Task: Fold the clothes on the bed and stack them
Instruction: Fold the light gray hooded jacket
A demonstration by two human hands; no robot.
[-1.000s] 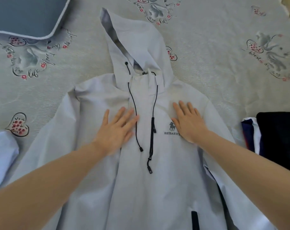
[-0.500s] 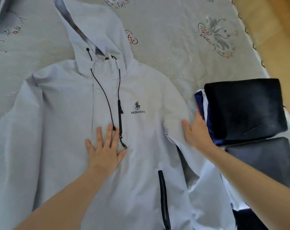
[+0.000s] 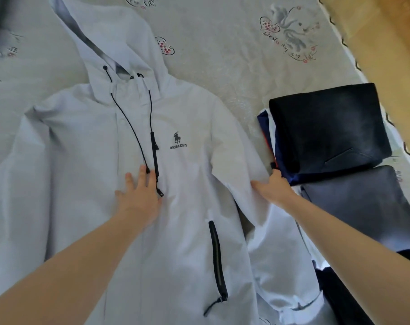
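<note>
Head view: one pale hooded jacket [image 3: 86, 160] lies face up, spread on the bed [image 3: 222, 66]. Left hand [image 3: 138, 195] presses its chest, fingers straight and apart. Right hand [image 3: 273, 186] grips the right sleeve [image 3: 251, 174], fingers clamped on fabric. Judged step: sleeve fold; next, carry the sleeve inward. Two dark folded garments [image 3: 328, 127] are visible beside it.

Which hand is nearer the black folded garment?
Right. The right hand grips the jacket sleeve beside the black folded garment; the left hand presses the jacket's chest, farther away.
</note>
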